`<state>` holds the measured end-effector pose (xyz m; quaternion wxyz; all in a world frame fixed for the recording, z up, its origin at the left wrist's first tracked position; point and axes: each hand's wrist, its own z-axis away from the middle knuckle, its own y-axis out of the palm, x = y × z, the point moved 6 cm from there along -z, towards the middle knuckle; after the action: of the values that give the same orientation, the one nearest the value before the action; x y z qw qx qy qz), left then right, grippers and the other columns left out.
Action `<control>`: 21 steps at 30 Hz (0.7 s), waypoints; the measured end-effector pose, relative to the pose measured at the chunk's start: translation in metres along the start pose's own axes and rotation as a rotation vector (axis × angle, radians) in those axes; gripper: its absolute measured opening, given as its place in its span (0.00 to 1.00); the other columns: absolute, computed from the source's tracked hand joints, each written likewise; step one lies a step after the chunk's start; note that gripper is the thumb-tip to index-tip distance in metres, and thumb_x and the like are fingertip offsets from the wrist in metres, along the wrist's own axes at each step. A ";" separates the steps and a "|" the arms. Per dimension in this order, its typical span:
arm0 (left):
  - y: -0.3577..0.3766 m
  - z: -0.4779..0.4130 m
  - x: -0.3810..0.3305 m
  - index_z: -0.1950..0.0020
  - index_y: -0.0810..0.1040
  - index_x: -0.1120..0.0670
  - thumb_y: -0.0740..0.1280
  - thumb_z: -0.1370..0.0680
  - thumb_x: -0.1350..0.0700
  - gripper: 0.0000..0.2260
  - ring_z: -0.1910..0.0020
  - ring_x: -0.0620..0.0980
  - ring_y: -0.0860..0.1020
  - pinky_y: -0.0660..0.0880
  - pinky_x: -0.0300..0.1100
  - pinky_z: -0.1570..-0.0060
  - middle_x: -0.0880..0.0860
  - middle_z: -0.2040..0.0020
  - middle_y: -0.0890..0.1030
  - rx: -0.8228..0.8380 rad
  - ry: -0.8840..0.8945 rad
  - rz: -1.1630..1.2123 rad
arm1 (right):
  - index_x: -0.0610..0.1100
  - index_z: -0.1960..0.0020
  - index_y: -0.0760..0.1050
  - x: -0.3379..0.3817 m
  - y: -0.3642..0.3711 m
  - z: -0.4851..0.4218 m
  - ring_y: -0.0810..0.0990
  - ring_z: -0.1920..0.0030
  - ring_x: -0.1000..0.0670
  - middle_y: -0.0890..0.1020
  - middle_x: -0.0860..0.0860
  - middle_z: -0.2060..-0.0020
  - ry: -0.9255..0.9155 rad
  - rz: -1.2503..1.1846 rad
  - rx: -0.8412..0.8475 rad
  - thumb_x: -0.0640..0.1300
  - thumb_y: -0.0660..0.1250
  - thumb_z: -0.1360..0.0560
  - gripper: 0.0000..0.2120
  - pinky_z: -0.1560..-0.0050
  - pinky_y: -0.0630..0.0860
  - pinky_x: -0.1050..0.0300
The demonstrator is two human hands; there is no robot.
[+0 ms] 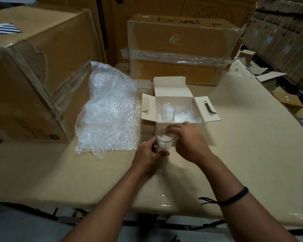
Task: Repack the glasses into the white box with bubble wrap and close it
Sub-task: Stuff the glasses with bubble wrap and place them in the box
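Left hand (148, 154) grips the clear glass tumbler (162, 145), right hand (189, 138) pinches white wrap wad (163, 137) in, so press gently, open white cardboard box (171, 88) at twelve o'clock.

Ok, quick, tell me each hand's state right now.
Left hand: grips the glass near its base.
Right hand: pinches a white wad at the glass's rim.
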<state>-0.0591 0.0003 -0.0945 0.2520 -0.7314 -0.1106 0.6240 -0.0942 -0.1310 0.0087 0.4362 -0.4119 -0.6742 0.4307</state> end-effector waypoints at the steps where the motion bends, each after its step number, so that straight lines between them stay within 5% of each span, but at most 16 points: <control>1: 0.000 0.000 0.000 0.50 0.79 0.47 0.74 0.40 0.37 0.23 0.61 0.49 0.78 0.76 0.47 0.59 0.48 0.61 0.81 0.005 -0.020 0.001 | 0.48 0.45 0.80 -0.010 -0.004 0.005 0.76 0.47 0.45 0.81 0.55 0.43 0.062 -0.117 -0.132 0.36 0.59 0.37 0.24 0.46 0.71 0.51; 4: -0.001 0.000 0.006 0.47 0.79 0.48 0.79 0.36 0.48 0.20 0.61 0.43 0.77 0.75 0.36 0.58 0.45 0.59 0.81 0.053 -0.064 0.058 | 0.43 0.45 0.79 -0.047 0.013 0.021 0.77 0.46 0.44 0.81 0.49 0.46 0.266 -0.260 -0.288 0.38 0.56 0.35 0.22 0.43 0.71 0.54; 6: -0.009 0.002 0.012 0.34 0.76 0.51 0.77 0.32 0.60 0.27 0.54 0.42 0.78 0.73 0.32 0.53 0.47 0.49 0.82 0.035 -0.077 0.114 | 0.42 0.39 0.76 -0.068 0.043 0.025 0.75 0.40 0.41 0.78 0.45 0.40 0.365 -0.213 -0.154 0.43 0.57 0.28 0.20 0.39 0.70 0.52; 9: -0.048 0.004 0.017 0.36 0.78 0.54 0.64 0.29 0.70 0.23 0.52 0.49 0.78 0.75 0.39 0.50 0.54 0.44 0.82 -0.239 -0.064 0.080 | 0.42 0.32 0.70 -0.083 0.078 0.028 0.68 0.31 0.39 0.67 0.43 0.28 0.454 -0.108 0.040 0.49 0.60 0.22 0.20 0.31 0.66 0.47; 12: -0.085 -0.012 0.020 0.38 0.78 0.56 0.65 0.28 0.68 0.20 0.41 0.54 0.75 0.69 0.43 0.40 0.55 0.40 0.79 -0.410 -0.027 -0.115 | 0.42 0.35 0.70 -0.078 0.090 0.031 0.67 0.32 0.39 0.64 0.42 0.27 0.437 0.051 0.023 0.52 0.60 0.22 0.19 0.32 0.65 0.44; 16: -0.114 -0.055 0.038 0.30 0.72 0.52 0.67 0.24 0.60 0.22 0.27 0.56 0.61 0.56 0.52 0.30 0.54 0.27 0.67 -0.375 -0.073 -0.589 | 0.45 0.42 0.74 -0.075 0.091 0.034 0.74 0.40 0.42 0.76 0.45 0.39 0.417 0.139 -0.020 0.54 0.55 0.23 0.17 0.38 0.69 0.45; 21: -0.135 -0.089 0.063 0.24 0.61 0.46 0.64 0.24 0.61 0.30 0.27 0.56 0.61 0.56 0.56 0.32 0.53 0.24 0.62 -0.267 -0.222 -0.913 | 0.46 0.50 0.76 -0.074 0.089 0.030 0.77 0.47 0.44 0.80 0.47 0.49 0.418 0.172 -0.068 0.54 0.58 0.26 0.14 0.44 0.71 0.47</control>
<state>0.0606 0.1244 -0.0713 0.3906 -0.5629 -0.5256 0.5044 -0.0855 -0.1804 -0.0994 0.5138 -0.5627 -0.5457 0.3488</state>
